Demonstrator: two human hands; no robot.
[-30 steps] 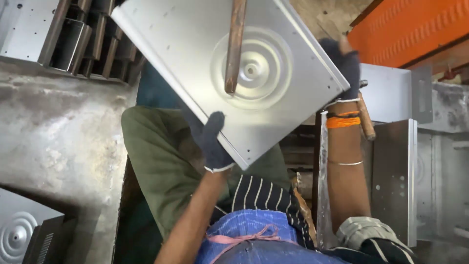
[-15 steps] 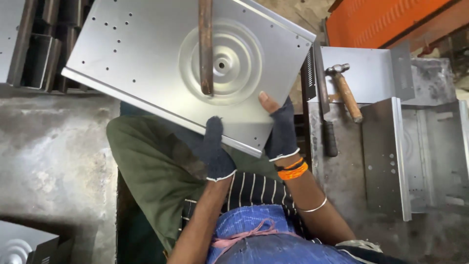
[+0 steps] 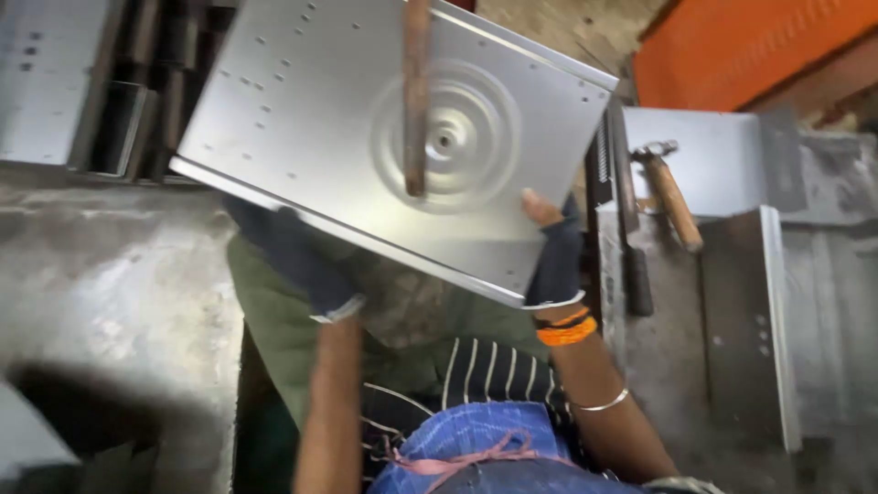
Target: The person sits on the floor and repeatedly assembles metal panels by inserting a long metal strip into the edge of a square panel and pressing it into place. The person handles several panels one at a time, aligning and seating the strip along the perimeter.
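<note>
I hold a square sheet-metal panel (image 3: 311, 119) with a stamped ring pattern and small holes, tilted in front of me. My right hand (image 3: 551, 256), in a dark fingerless glove, grips its near right corner, thumb on top. My left hand (image 3: 293, 256), in a dark glove, is under the panel's near edge, partly hidden by it. A rusty brown bar (image 3: 417, 91) lies across the panel's middle, over the rings.
A wooden-handled hammer (image 3: 672, 197) and a dark file (image 3: 626, 210) lie on the metal bench at right. Bent grey metal pieces (image 3: 759, 320) sit beside them. An orange surface (image 3: 750, 46) is at top right. Stacked metal parts (image 3: 119, 91) stand at top left.
The panel has turned and shifted left and nearer. My right hand moved from the far right edge to the near right corner, and my left hand slid left under the near edge.
</note>
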